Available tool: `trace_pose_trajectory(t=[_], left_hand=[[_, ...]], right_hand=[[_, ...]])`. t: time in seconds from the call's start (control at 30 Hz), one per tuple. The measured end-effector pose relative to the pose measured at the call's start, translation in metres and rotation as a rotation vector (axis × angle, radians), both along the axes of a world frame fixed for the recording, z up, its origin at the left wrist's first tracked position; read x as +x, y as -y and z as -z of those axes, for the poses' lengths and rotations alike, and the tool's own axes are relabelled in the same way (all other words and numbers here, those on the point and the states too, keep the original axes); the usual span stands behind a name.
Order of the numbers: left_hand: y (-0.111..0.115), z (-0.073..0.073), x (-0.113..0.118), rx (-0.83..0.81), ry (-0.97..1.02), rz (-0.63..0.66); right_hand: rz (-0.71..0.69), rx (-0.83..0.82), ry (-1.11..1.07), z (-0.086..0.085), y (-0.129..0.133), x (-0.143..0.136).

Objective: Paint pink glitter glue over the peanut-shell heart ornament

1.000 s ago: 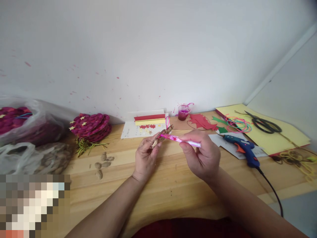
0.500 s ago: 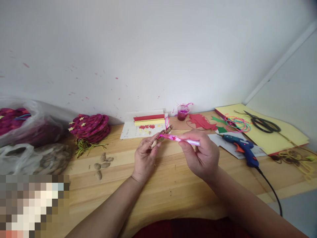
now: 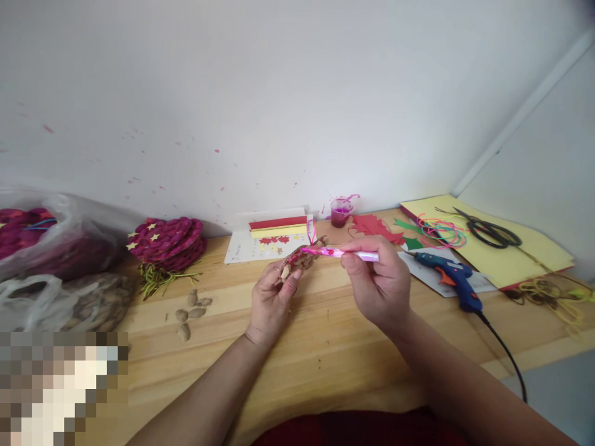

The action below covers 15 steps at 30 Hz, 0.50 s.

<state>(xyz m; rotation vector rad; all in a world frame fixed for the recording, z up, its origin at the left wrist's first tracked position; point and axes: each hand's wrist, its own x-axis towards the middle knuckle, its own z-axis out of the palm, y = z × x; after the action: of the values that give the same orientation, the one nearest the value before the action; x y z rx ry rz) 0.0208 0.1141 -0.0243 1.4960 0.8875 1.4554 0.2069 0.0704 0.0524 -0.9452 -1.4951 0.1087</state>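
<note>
My left hand [image 3: 268, 303] grips a small cluster of peanuts [image 3: 307, 262] joined together, partly coloured dark red, with a pink cord loop [image 3: 312, 229] at its top. Between the thumb and fingers of my right hand [image 3: 383, 288] is a paintbrush [image 3: 348, 253], its pale handle smeared with pink. The brush tip touches the upper side of the peanut cluster. My left fingers hide the cluster's lower part. Behind, against the wall, stands a clear cup of magenta paint [image 3: 341, 214].
Loose peanuts [image 3: 184, 314] lie at left, near stacked magenta peanut pieces with stars [image 3: 183, 244] and plastic bags [image 3: 60, 241]. At right are a blue glue gun [image 3: 458, 282] with its cord, black scissors [image 3: 495, 232] on yellow paper [image 3: 534, 251], and red paper cut-outs [image 3: 376, 229].
The brush has shifted slightly along the peanut cluster and lies more level. My left hand has turned the cluster a little, showing more of its peanuts.
</note>
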Motion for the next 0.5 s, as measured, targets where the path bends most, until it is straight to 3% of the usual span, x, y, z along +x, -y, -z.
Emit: trace_pose_trajectory(t=[0.5], left_hand=[[0.0064,-0.007,0.0028,-0.183,0.094,0.042]], right_hand=[[-0.006,-0.004,-0.01,0.0028,-0.0011,0.0]])
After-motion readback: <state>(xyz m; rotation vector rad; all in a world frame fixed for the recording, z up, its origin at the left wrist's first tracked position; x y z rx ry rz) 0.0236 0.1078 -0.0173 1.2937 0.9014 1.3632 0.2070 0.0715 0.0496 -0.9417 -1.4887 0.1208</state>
